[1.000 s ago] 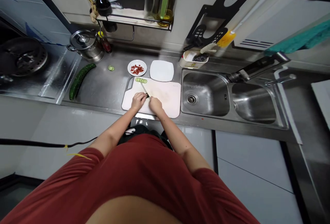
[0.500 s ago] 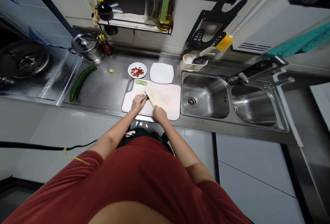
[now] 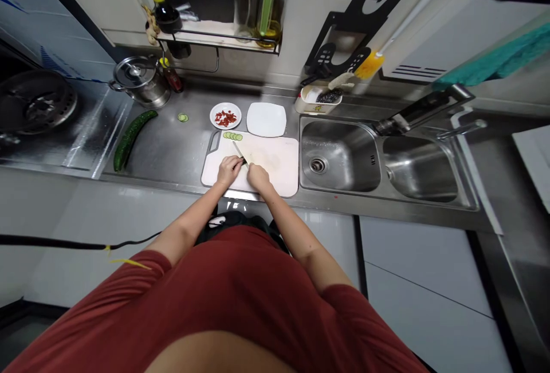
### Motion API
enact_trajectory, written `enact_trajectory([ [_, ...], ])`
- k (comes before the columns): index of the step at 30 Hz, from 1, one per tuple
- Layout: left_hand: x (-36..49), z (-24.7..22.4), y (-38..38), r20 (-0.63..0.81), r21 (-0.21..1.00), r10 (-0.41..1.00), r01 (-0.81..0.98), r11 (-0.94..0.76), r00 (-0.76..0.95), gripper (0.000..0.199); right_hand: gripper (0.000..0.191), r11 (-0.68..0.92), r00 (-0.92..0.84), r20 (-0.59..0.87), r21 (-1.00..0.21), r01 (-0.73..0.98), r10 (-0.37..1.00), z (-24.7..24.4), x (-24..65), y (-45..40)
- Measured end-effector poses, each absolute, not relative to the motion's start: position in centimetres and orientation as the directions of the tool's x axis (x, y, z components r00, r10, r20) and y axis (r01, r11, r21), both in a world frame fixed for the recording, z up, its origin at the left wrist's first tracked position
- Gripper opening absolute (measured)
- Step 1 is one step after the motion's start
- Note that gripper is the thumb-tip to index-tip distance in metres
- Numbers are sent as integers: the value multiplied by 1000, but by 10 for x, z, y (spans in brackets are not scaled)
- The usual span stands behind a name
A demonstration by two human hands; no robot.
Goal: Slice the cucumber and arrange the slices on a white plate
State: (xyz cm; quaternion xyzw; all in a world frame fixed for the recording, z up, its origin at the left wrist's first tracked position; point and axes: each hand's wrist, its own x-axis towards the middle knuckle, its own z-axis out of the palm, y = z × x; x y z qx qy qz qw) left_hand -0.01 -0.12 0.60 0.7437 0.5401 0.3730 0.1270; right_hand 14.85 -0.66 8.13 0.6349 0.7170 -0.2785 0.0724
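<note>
My left hand (image 3: 229,170) is closed on a small dark green cucumber piece (image 3: 244,161) over the white cutting board (image 3: 279,161); the fingers hide most of it. My right hand (image 3: 258,178) grips a knife (image 3: 240,152) by its handle, the blade slanting away to the left right beside the piece. Whether the edge is in the piece, I cannot tell. A row of pale green cucumber slices (image 3: 232,136) lies at the board's far left, close to the blade tip.
Behind the board stand a white plate of chopped red pieces (image 3: 226,117) and a square white plate (image 3: 266,120). A long whole cucumber (image 3: 131,139), loose slices (image 3: 183,117) and a lidded pot (image 3: 141,82) are on the left. A double sink (image 3: 339,155) adjoins on the right.
My right hand and the knife have moved left, closer to my left hand, with the blade tip nearer the slices. My left hand keeps its hold. The whole view has shifted slightly.
</note>
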Motion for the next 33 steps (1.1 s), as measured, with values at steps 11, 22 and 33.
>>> enact_trajectory([
  [11, 0, 7, -1, 427, 579, 895, 720, -383, 132, 22, 27, 14, -160, -488, -288, 957, 858, 82, 154, -15],
  [22, 1, 8, -1, 430, 587, 894, 712, -386, 130, 21, 26, 6, -149, -511, -271, 963, 847, 83, 176, -43],
  [33, 1, 7, -1, 431, 595, 894, 706, -383, 122, 21, 27, 4, -132, -534, -234, 972, 835, 89, 184, -55],
])
